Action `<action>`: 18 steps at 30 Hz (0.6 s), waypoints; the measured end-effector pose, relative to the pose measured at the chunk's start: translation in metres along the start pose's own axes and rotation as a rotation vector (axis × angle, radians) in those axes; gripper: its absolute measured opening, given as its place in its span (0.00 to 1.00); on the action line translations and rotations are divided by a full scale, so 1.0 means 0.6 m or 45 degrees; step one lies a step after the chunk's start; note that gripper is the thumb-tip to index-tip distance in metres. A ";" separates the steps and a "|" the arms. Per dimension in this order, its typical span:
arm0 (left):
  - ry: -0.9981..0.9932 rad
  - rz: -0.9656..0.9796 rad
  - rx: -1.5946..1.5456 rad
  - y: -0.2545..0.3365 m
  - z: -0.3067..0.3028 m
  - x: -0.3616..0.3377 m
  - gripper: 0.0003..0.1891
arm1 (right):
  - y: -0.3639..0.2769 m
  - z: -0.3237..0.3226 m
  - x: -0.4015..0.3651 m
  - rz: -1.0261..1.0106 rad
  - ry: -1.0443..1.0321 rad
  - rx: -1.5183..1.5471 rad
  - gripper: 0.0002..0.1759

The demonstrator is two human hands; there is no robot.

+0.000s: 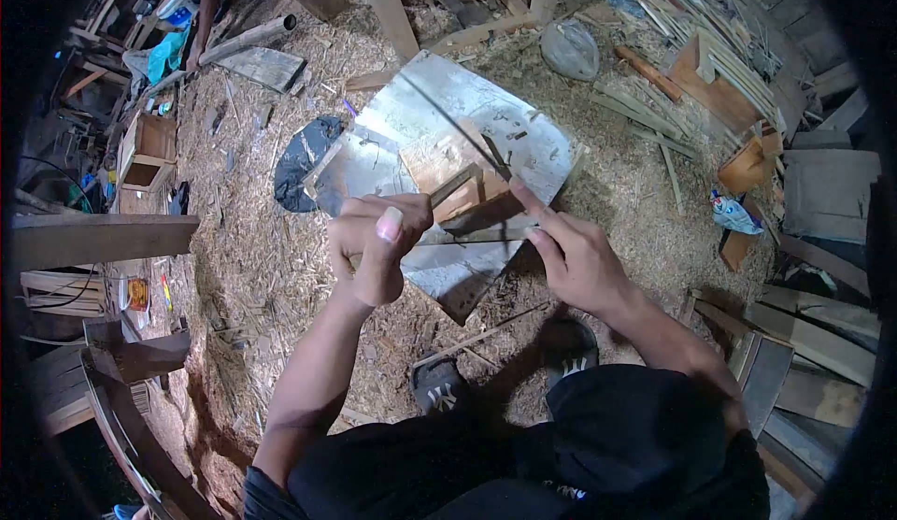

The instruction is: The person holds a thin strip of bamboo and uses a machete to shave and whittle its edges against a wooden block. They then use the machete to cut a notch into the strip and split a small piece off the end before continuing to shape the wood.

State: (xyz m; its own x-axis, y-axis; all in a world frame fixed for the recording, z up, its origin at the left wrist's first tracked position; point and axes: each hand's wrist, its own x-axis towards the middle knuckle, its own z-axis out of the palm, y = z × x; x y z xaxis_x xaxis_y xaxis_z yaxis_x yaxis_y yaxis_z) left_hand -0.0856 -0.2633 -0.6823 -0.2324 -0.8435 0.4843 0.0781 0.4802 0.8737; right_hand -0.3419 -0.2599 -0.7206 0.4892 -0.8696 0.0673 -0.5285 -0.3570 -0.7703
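My left hand (378, 244) is closed, thumb on top, around the near end of a wooden strip (455, 185) that points away to the right. To its right, my right hand (581, 263) has its index finger stretched out and its thumb apart; the other fingers curl. That index fingertip is at the near end of a thin dark rod (448, 118). Between the hands, a small wooden piece with a raised edge (481, 213) lies on a pale, worn board (537, 142). Whether the right fingertips touch the rod is hard to see.
Wood shavings (252, 277) cover the floor. A black plastic bag (304, 160) lies left of the board, a clear bag (570, 50) beyond it. Scrap wood (813, 333) is piled at the right. Another person's arm (206, 15) reaches down at the top left.
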 end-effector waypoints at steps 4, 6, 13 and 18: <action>0.074 0.018 -0.033 -0.012 0.015 -0.016 0.30 | -0.007 0.004 0.004 -0.262 0.168 0.137 0.32; 0.507 -0.130 -0.276 -0.022 0.034 -0.029 0.33 | 0.006 0.017 -0.002 -0.169 0.043 0.105 0.31; 0.745 0.027 -0.306 -0.025 0.066 -0.025 0.30 | 0.017 0.035 -0.002 -0.127 0.044 0.199 0.33; 0.941 -0.160 -0.308 -0.003 0.072 0.009 0.30 | 0.010 0.017 -0.003 -0.151 0.003 -0.004 0.34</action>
State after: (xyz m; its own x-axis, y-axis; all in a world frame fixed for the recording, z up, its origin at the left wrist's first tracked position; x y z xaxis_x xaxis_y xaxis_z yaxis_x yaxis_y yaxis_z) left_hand -0.1290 -0.2583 -0.6829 0.4451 -0.8700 0.2120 0.3228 0.3767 0.8683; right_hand -0.3387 -0.2569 -0.7318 0.5470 -0.8219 0.1592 -0.4689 -0.4583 -0.7550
